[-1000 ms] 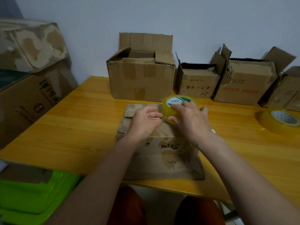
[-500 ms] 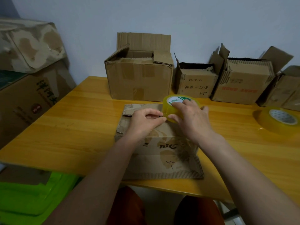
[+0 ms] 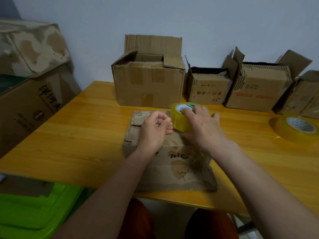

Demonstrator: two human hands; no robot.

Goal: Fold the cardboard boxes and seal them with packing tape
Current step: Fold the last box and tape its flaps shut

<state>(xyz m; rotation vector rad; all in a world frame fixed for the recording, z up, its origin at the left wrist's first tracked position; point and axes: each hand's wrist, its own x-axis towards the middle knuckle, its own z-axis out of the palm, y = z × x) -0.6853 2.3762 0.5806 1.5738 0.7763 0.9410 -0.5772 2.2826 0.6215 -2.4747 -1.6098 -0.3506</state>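
Cardboard box [image 3: 155, 152] flat-side-down on table [image 3: 77, 144], near front edge. Corrugated, light, stiff, worn; flaps bend easily. Right hand [image 3: 202, 128] grips tape roll [image 3: 181, 119] atop box, fingers in core. Left hand [image 3: 153, 130] curled, apparently pinching tape end. Film thin, sticky; hold roll by core.

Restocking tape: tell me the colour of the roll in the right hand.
Translucent yellow tape roll, white-and-green core label; head view.

Both forearms bare, no sleeves in view. No rings, watch or gloves on left hand [image 3: 153, 130] or right hand [image 3: 203, 128]. Rust-orange trousers [image 3: 136, 219] cover both knees at bottom edge.
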